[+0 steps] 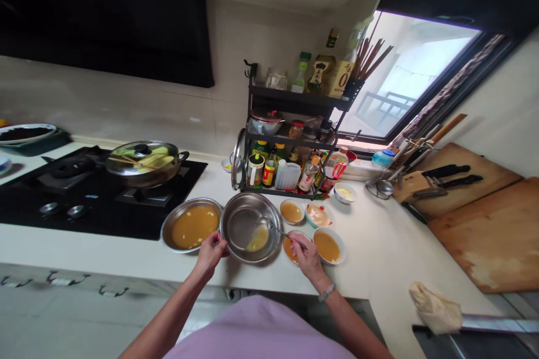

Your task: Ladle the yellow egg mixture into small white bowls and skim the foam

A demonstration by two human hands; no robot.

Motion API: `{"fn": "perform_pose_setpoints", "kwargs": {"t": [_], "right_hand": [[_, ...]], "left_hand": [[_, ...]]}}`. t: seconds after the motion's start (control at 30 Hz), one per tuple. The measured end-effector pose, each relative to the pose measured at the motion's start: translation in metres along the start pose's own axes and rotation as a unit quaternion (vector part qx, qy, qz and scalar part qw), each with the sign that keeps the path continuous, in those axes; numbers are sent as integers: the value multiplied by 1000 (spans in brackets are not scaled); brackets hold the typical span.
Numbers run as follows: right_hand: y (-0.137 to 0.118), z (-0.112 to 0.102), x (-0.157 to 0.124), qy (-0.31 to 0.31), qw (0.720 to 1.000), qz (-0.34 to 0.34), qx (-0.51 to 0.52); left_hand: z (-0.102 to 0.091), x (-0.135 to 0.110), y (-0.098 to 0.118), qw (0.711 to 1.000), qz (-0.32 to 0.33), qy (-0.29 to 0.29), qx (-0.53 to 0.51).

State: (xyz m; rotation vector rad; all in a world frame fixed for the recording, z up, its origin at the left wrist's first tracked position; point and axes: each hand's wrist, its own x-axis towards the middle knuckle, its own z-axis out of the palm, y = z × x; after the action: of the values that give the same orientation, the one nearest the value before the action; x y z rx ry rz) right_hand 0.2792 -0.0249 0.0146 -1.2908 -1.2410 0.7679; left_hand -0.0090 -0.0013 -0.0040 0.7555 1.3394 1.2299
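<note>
My left hand [211,252] pinches the left rim of a round metal pan [240,221], which looks tilted toward me. A little yellowish liquid [257,239] pools in the pan's lower right. In my right hand [307,257] is a metal spoon [275,229], its bowl inside the pan near that liquid. Left of the pan stands a metal dish of orange-brown liquid [194,227] with pale bits floating in it. Close to my right hand are a bowl of orange liquid [289,248], partly covered by the hand, and a white bowl of brownish liquid [328,245].
A lidded pan [145,164] sits on the black stove [105,213] at left. Behind the pans rises a black rack [290,143] of bottles and jars. More small bowls, one with a pinkish mix [319,215], stand before it. Knives [450,175] and cutting boards [488,235] are at right.
</note>
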Motion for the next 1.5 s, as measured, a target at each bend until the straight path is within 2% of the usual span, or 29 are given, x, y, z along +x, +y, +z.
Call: {"fn": "perform_pose_setpoints", "kwargs": {"t": [0.1,0.23,0.4,0.6,0.77,1.03,1.2,1.27,1.33,1.43,1.5], "right_hand": [[9,0,-2,19,998,59,32],[14,-1,-1,99,980,138,105],[4,-5,-2,139,964,164,157],[-12,-17,-1,150,959,158,182],[-23,-38,7,169,957,142,190],[-22,-95,30,294,940,81,155],[-9,-123,41,348,934,28,72],[-4,-128,41,339,940,9,18],[-1,-131,38,305,951,-9,-42],[-2,-130,31,210,967,-70,-130],[-6,-127,27,138,966,-133,-175]], "left_hand": [[0,0,-1,1000,-6,8,-6],[-1,0,-1,1000,-8,9,-16],[-2,1,-2,1000,-8,13,-22],[-4,3,-5,1000,-14,10,-15],[-4,3,-7,1000,-9,18,-14],[-4,3,-8,1000,-10,16,-20],[-4,2,-5,999,-13,18,-24],[-3,2,-4,1000,-14,16,-23],[-3,3,-3,999,-13,18,-23],[-3,3,-3,1000,-14,16,-23],[-2,4,-3,1000,-13,14,-22]]}}
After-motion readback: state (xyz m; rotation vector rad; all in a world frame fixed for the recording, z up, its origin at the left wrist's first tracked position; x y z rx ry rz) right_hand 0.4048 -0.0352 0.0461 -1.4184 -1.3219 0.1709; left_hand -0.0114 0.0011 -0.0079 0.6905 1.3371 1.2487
